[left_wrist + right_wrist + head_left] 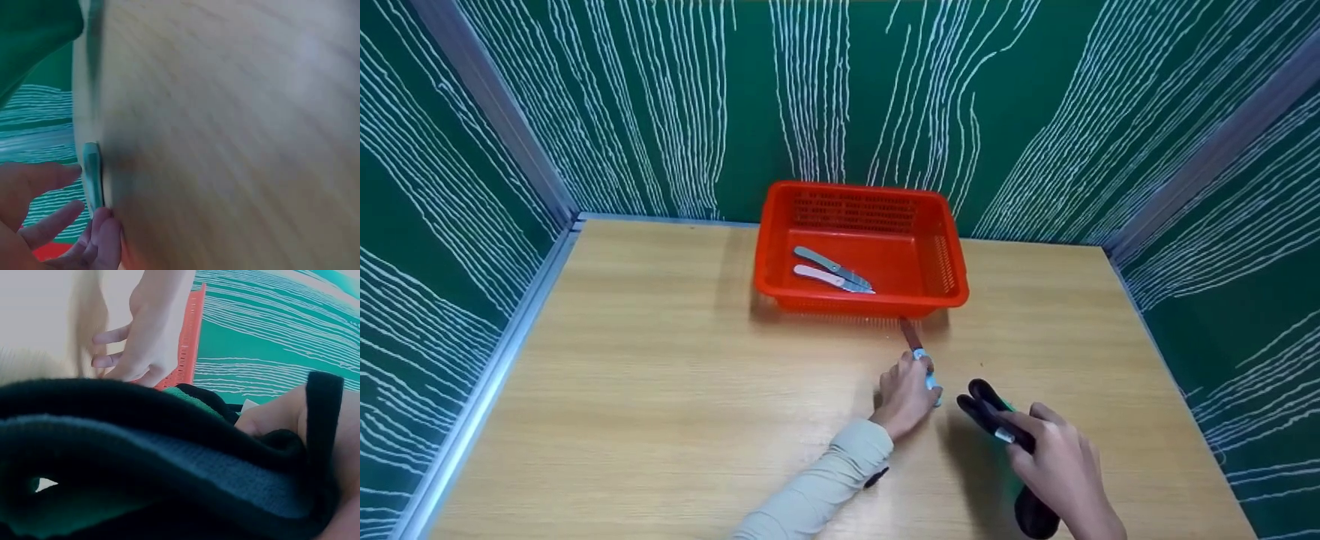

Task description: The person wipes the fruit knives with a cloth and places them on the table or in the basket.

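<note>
With fingers apart, the left hand (905,391) is resting around a light-blue-handled, dark-bladed knife (917,349); the right hand (1061,459) is gripping a black-and-green fabric item (987,412).

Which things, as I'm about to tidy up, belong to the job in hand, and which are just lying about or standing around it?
Likely the job's:
- blue-handled knife, at the left hand
- black-and-green slippers, apparently, in the right hand
- red plastic basket
- green-handled knife and white-handled knife inside

Just surroundings:
- wooden table
- white-lined green walls
</note>
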A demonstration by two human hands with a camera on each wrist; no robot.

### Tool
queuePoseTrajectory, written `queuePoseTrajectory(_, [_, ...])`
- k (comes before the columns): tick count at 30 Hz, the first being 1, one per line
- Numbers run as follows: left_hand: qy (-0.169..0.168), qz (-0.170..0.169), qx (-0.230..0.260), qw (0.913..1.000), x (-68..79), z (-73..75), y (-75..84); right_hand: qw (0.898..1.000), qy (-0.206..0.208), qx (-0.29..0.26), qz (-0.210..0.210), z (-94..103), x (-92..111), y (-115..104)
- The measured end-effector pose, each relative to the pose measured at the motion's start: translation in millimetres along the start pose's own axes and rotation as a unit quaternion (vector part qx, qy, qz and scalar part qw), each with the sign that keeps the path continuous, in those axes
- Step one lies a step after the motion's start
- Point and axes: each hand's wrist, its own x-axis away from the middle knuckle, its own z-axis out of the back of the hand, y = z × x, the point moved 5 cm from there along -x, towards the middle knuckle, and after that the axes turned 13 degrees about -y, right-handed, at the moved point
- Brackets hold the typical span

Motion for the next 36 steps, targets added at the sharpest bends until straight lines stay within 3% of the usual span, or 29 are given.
queuePoseTrajectory(4, [0.026,0.009,-0.055,0.9981,-3.4,-5.5,2.9,0.999,0.038,0.005,0.026,0.4,3,0])
queuePoseTrajectory(10, [0.046,0.019,-0.098,0.9939,-8.5,-7.0,7.3,0.999,0.041,0.004,0.027,-1.0,4,0])
queuePoseTrajectory(17, [0.028,0.029,-0.055,0.9977,-6.4,0.2,-1.0,1.000,0.025,-0.002,0.012,-2.1,3,1])
queuePoseTrajectory(21, [0.020,0.018,-0.038,0.9989,-4.0,4.5,-6.6,1.000,0.004,-0.005,-0.006,-2.7,3,3])
queuePoseTrajectory(32, [0.031,0.001,-0.087,0.9957,-1.8,16.9,-14.9,1.000,0.014,-0.009,-0.001,-2.7,3,1])
queuePoseTrajectory(36, [0.001,0.010,-0.031,0.9995,-2.1,21.0,-20.5,1.000,0.008,-0.011,-0.006,-3.1,2,1])
